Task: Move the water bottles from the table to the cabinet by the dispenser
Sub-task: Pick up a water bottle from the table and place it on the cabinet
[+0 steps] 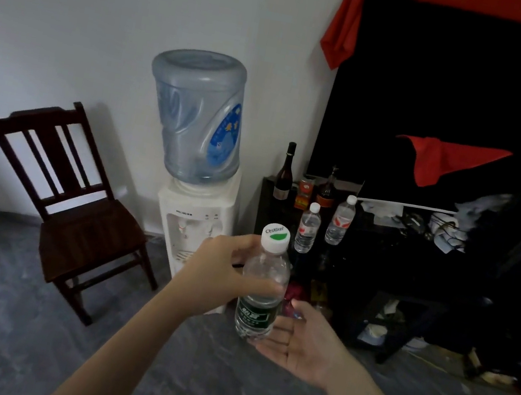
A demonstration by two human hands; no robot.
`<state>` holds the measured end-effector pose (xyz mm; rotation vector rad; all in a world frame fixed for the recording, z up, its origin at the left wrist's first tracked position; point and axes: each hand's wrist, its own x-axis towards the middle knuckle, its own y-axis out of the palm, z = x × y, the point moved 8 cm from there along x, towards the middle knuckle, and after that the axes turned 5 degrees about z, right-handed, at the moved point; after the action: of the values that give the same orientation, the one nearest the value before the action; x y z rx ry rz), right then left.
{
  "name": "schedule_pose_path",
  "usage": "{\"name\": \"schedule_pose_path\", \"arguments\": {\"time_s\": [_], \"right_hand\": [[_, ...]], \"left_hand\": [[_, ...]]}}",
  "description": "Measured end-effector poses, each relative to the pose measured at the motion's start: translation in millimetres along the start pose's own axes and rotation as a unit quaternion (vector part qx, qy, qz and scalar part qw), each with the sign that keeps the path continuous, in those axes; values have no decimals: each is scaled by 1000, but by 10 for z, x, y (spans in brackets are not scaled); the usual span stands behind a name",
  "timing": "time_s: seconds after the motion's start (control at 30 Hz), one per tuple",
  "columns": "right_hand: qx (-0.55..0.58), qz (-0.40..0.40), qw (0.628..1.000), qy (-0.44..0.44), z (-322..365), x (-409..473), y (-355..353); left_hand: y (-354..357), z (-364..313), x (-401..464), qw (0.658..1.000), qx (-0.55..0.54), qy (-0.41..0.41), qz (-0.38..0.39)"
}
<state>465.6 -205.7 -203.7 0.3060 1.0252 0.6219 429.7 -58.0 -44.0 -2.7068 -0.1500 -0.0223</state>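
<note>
Right hand: we see it open, palm up, fingers spread, just under and behind the base of the bottle; whether it touches, we cannot tell.
Left hand: we see it closed around the upper part of the bottle.
Bottle in hand: upright, white cap, dark green label, held in the air in front of the cabinet.
Dispenser: white, with a big blue jug on top, just left of the cabinet.
Cabinet: dark; we see two small water bottles standing on it, and dark glass bottles behind.
Chair: dark wood, far left, by the wall.
</note>
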Motion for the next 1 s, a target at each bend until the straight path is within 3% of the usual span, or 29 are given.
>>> {"name": "schedule_pose_path", "arguments": {"time_s": [0.53, 0.8, 1.0], "right_hand": [[14, 31, 997, 66, 1913, 1804, -312], [14, 3, 994, 112, 2106, 2529, -466], [42, -60, 990, 119, 2106, 3012, -725]], "left_hand": [[-434, 648, 2363, 997, 61, -35, -41], [-491, 1124, 2896, 993, 92, -71, -28], [-404, 1589, 3155, 993, 85, -79, 6]]}}
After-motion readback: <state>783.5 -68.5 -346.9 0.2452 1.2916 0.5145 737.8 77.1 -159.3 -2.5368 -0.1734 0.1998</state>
